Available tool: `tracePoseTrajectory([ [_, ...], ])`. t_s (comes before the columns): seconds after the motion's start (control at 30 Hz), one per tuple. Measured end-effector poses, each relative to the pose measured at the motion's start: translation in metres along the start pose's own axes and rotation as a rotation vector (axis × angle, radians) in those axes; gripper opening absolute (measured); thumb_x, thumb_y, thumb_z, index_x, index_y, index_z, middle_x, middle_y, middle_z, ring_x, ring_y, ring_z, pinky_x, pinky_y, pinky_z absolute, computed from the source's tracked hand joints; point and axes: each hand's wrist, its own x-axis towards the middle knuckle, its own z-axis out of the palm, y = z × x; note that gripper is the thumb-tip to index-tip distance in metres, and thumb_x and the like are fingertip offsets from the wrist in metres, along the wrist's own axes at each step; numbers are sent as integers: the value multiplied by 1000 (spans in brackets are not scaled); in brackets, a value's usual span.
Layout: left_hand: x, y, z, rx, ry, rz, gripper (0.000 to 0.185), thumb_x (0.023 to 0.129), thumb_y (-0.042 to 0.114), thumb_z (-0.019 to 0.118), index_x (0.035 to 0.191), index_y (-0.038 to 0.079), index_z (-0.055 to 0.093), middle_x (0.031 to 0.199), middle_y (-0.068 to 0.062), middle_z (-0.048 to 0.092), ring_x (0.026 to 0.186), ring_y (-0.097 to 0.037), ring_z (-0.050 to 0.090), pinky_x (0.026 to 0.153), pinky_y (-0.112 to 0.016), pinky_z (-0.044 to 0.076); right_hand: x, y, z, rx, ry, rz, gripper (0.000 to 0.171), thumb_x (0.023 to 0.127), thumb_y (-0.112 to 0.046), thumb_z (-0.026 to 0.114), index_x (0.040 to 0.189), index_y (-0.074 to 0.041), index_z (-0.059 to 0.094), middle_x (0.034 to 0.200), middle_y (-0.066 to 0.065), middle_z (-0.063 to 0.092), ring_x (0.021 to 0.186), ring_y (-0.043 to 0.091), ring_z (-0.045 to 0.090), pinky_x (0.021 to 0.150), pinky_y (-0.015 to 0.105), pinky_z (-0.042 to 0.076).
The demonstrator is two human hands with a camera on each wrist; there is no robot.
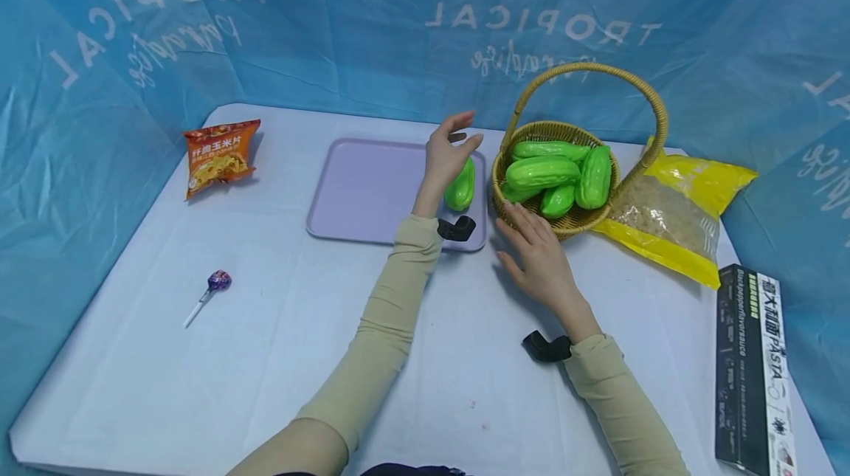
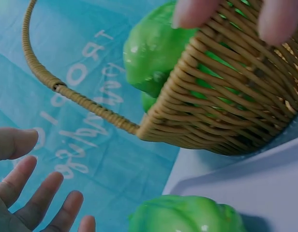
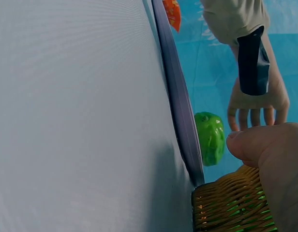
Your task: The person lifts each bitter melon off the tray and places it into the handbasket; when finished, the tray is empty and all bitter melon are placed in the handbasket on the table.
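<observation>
My left hand point(image 1: 446, 159) hovers above the right part of a lilac tray point(image 1: 372, 188), fingers loosely bent and holding nothing. Under and beside it lies one green ridged gourd point(image 1: 461, 190) on the tray. Right of the tray stands a wicker basket point(image 1: 583, 223) with a tall handle, filled with several similar green gourds point(image 1: 541, 172). At the basket's front left, my right hand point(image 1: 541, 266) has its fingers extended to the rim. Its fingertips point(image 2: 192, 12) overlap the rim in the left wrist view; whether they press it I cannot tell.
An orange snack bag point(image 1: 220, 159) lies at the back left, with a lollipop point(image 1: 218, 282) in front of it. A yellow bag point(image 1: 677, 210) lies against the basket's right side. A black pasta box point(image 1: 750, 365) lies along the right edge. Blue curtains surround the table.
</observation>
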Motion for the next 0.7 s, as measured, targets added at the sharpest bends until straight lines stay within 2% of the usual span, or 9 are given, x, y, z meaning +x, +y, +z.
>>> tracePoseTrajectory([
  [0.27, -1, -11, 5, 80, 49, -35, 41, 93, 16, 65, 133, 12, 58, 134, -8, 59, 120, -25, 56, 100, -34, 47, 0, 0, 0, 1, -5, 2, 56, 84, -16, 73, 135, -1, 56, 151, 17, 42, 138, 35, 39, 113, 52, 31],
  [0.57, -5, -24, 8, 121, 72, -89, 41, 91, 17, 66, 131, 16, 60, 135, -4, 60, 124, -26, 54, 101, -38, 47, 1, -1, -1, 1, -9, 5, 55, 84, -16, 73, 134, 0, 56, 151, 17, 41, 138, 35, 39, 113, 51, 31],
  [0.7, -5, -27, 9, 179, 81, -122, 44, 89, 15, 69, 132, 16, 61, 136, -4, 59, 126, -26, 53, 104, -39, 46, 0, 0, 0, -7, -13, 3, 56, 84, -16, 73, 135, -1, 56, 151, 17, 42, 138, 35, 39, 113, 52, 32],
])
